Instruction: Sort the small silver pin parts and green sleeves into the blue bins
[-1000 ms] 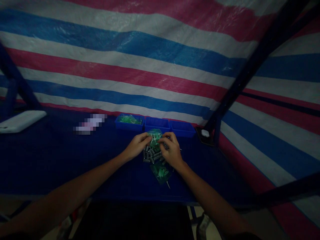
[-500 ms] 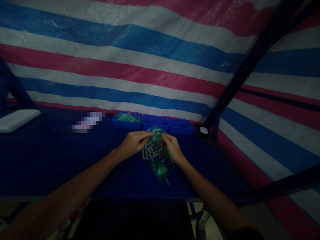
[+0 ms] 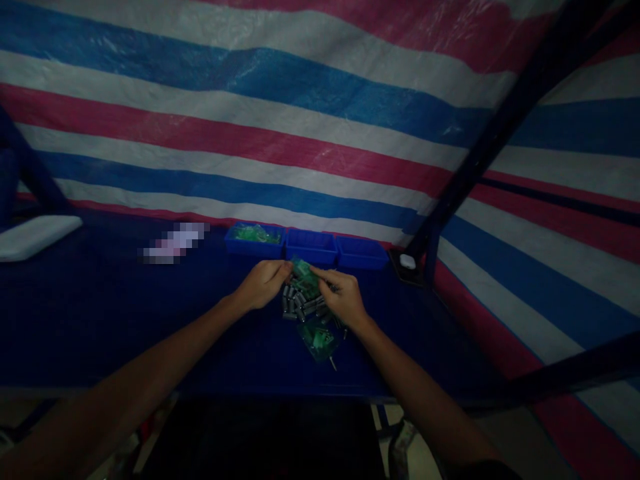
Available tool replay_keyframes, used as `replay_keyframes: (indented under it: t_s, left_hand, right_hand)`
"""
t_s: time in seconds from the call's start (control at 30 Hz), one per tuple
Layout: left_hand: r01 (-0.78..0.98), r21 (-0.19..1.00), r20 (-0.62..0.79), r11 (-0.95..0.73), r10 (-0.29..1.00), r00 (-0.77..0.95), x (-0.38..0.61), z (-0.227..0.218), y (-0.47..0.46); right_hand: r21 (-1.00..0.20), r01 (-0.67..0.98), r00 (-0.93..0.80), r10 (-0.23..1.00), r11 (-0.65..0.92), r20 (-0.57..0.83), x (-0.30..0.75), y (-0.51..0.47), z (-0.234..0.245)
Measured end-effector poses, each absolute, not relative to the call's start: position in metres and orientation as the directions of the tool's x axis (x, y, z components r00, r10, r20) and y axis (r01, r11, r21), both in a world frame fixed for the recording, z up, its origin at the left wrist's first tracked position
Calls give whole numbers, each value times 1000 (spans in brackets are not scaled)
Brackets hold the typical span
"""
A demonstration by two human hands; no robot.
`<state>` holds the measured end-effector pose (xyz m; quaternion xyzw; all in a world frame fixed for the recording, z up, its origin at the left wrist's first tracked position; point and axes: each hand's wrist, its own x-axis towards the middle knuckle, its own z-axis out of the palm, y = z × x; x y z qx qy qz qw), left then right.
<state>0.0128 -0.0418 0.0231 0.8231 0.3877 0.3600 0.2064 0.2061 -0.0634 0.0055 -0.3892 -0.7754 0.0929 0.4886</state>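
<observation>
Between my hands is a small clear plastic bag with green pieces inside. My left hand is closed, pinching the bag's left edge between thumb and fingers. On the other side my right hand pinches its right edge. Beneath them lies a pile of short metal cylinders, partly hidden by the bag and my right hand. Nearer to me, a second plastic bag with green pieces rests on the blue table. A thin metal pin or screw lies by its lower edge.
Three blue bins stand in a row at the back: the left bin holds bagged green pieces, beside a middle bin and a right bin. A small white case sits at the right, a white flat object far left.
The bag between my hands has shifted slightly left and turned flatter. My left hand has rotated and drawn back a little, and the fingers of my right hand have changed their grip.
</observation>
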Motion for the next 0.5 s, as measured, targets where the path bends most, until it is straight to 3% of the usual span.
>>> replay_keyframes:
  t_s: [0.17, 0.3, 0.5]
  left_hand:
    - [506, 644, 429, -574, 818, 383, 17, 21, -41]
    - [486, 612, 484, -624, 781, 394, 19, 20, -43]
    - [498, 236, 677, -835, 508, 532, 16, 20, -45]
  right_hand:
    - [-479, 524, -170, 638, 704, 751, 204, -69, 11]
    - [-543, 507, -142, 686, 670, 714, 203, -69, 12]
    - [-843, 279, -9, 879, 459, 476, 205, -61, 12]
